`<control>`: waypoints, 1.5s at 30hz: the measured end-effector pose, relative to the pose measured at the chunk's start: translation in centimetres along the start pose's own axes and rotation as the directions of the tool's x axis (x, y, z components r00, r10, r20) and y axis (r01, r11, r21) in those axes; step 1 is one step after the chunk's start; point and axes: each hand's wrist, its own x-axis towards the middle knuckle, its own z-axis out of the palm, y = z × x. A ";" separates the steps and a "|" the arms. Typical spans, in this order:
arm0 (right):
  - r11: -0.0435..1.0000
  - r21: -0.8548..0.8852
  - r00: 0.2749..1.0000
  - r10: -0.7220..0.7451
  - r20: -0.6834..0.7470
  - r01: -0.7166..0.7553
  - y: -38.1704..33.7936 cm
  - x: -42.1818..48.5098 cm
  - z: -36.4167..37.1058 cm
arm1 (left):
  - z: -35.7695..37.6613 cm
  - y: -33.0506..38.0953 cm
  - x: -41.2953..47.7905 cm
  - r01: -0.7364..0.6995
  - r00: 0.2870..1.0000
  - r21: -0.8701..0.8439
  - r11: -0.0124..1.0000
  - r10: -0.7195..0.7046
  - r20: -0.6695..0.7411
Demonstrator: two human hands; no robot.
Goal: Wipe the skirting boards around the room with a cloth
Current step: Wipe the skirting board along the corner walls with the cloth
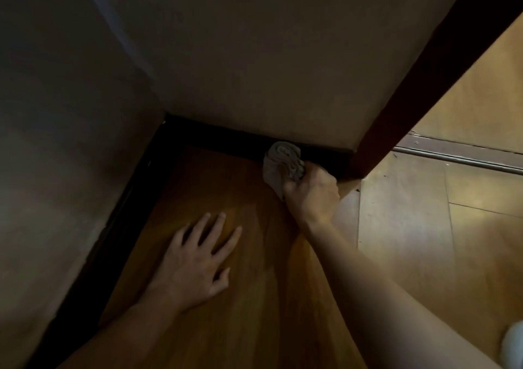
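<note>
The bunched grey cloth (284, 161) presses against the dark skirting board (226, 138) at the foot of the far wall, gripped in the right hand (311, 193) with fingers curled round it. Below and left of that grip, the left hand (195, 266) lies flat, fingers spread, on the wooden floor (240, 326). Right of the grip stands a dark door frame (424, 85). No writing is legible.

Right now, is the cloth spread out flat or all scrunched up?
Scrunched up. The cloth is bunched into wavy folds, and the right hand grips it against the dark skirting board.
</note>
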 end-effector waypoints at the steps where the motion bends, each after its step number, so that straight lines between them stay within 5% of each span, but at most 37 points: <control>1: 1.000 -0.001 1.000 0.021 -0.016 -0.021 0.2 0.0 0.1 | 0.0 0.0 0.0 0.002 1.000 0.002 1.000 -0.002 0.003; 9: 0.997 -0.014 0.994 -0.078 -0.071 0.078 -1.2 -0.3 1.5 | -0.1 -0.1 0.1 0.004 1.000 0.020 1.000 -0.004 0.027; 18: 0.990 -0.126 0.982 -0.079 -0.171 0.058 5.9 0.7 -3.3 | -0.3 0.1 -0.1 0.017 0.999 -0.003 1.000 -0.017 0.046; 26: 0.993 -0.121 0.987 -0.033 -0.158 0.014 7.1 1.0 -4.1 | -0.8 0.3 -0.1 0.019 0.999 -0.006 1.000 -0.019 0.042; 30: 0.984 -0.140 0.985 -0.127 -0.120 0.110 6.1 1.0 -3.9 | -1.0 0.9 -0.3 0.049 0.998 -0.044 0.998 -0.047 0.038; 36: 0.985 -0.123 0.984 0.101 -0.146 -0.119 7.6 1.4 -5.5 | -2.1 1.0 0.0 0.086 0.996 -0.092 0.992 -0.082 0.045; 40: 0.982 -0.134 0.985 0.112 -0.133 -0.130 8.2 0.8 -6.8 | -3.1 1.5 0.4 0.158 0.986 -0.164 0.974 -0.164 -0.021; 43: 0.987 0.008 0.987 0.161 -0.014 -0.161 8.6 -0.4 -7.6 | -3.9 1.7 0.6 0.184 0.978 -0.215 0.959 -0.201 -0.058; 45: 0.939 0.261 0.970 0.190 0.151 -0.225 7.4 -1.5 -7.5 | -4.4 1.7 0.9 0.213 0.968 -0.241 0.947 -0.238 -0.080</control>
